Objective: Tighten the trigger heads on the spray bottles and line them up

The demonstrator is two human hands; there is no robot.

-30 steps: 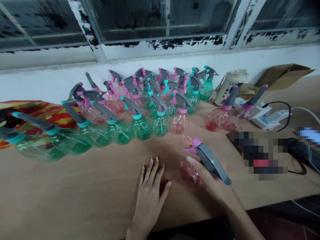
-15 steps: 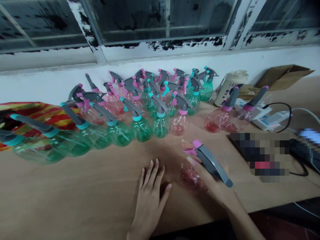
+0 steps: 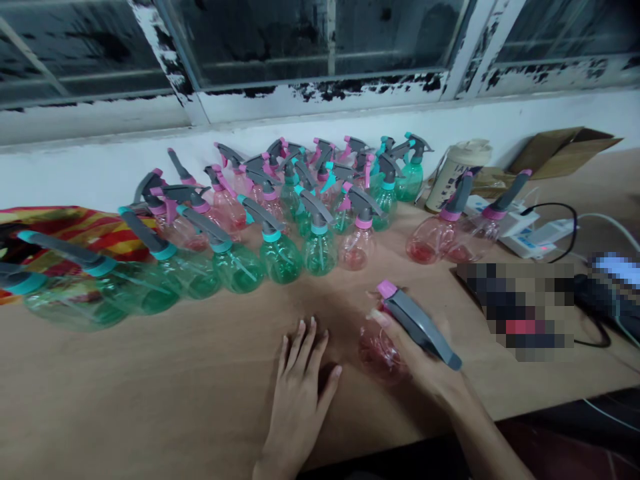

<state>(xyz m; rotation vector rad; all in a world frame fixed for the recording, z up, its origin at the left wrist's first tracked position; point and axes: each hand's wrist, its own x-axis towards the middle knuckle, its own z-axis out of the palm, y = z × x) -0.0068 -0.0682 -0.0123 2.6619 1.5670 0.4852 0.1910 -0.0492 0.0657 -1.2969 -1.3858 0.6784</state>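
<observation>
While the left hand [image 3: 299, 393] lay flat on the tabletop [image 3: 150, 393], fingers spread and pointing away from the person, it held nothing. The right hand [image 3: 425, 373] had its grip closed round the neck of a pink spray bottle [image 3: 381, 357], just to the right of the left hand and apart from it. The bottle's clear body lay beneath and to the left of the grip, its long axis seemingly near upright; whether its base touched the tabletop could not be told. Its grey spray head [image 3: 417, 320] ran slantwise over the hand, the pink nozzle [image 3: 386, 289] facing away and leftward, the tail back toward the wrist. The fingers hid the trigger, so its position was unclear. The right forearm reached in from the lower right, while a green spray bottle [image 3: 320, 255] stood farther off, beyond both hands.
</observation>
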